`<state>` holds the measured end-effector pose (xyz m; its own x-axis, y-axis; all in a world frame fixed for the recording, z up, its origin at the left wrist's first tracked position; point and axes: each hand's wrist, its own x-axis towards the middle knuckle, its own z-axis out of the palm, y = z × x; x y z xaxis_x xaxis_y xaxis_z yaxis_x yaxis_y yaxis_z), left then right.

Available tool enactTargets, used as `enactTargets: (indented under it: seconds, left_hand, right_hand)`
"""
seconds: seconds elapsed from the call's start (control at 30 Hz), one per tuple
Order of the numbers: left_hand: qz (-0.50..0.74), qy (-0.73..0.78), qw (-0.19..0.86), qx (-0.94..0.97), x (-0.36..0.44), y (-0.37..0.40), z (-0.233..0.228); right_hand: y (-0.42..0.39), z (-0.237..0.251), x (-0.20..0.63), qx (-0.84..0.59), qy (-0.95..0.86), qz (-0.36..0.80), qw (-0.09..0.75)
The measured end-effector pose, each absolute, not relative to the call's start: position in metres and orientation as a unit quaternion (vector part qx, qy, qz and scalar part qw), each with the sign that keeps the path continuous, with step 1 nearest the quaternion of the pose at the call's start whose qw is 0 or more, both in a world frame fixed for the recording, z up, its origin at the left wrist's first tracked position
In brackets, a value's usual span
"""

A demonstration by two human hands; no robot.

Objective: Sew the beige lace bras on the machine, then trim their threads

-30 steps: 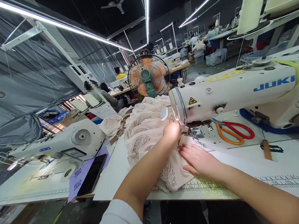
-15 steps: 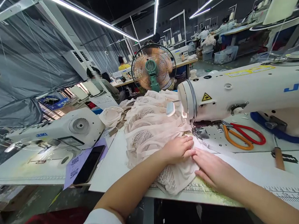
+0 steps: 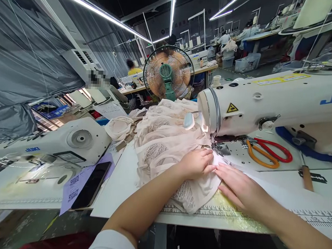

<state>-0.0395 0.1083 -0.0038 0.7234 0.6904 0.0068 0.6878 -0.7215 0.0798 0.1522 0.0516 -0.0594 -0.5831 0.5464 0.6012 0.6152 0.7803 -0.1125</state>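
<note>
lacy beige fabric [image 3: 157,152], wht mach. [image 3: 242,109], red/orng scissors [image 3: 266,153]

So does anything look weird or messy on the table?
Yes: a yellowish patch by the right hand lies over the ruler marks; stain or tape, I can't tell. Also, the purple paper under the phone pokes past the table's edge.

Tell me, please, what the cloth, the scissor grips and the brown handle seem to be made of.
Cloth: thin, matt fabric, as its soft folds and lacy patches suggest; fibre unclear. Scissor grips: probably smooth plastic or plastic coating, from their even orange and red colour. Brown handle: perhaps wood, judging by its dull tan tone.
</note>
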Motion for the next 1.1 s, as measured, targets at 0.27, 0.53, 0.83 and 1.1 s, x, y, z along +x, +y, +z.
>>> enactTargets:
  seconds: [0.27, 0.53, 0.83, 1.1]
  left_hand:
    - [0.022, 0.348, 0.049, 0.936, -0.0440, 0.1074, 0.0019]
    - [0.016, 0.368, 0.031, 0.929, -0.0421, 0.1118, -0.0043]
    - [0.048, 0.354, 0.062, 0.932, -0.0455, 0.1101, -0.0021]
    - [0.040, 0.351, 0.057, 0.934, -0.0459, 0.1120, -0.0026]
  right_hand:
    - [0.0511, -0.0529, 0.1570, -0.406, -0.858, -0.016, 0.315]
    - [0.0503, -0.0553, 0.1559, -0.395, -0.862, -0.010, 0.316]
    - [0.0501, -0.0540, 0.1555, -0.398, -0.861, -0.011, 0.316]
    - [0.0489, -0.0510, 0.1552, -0.394, -0.863, 0.004, 0.317]
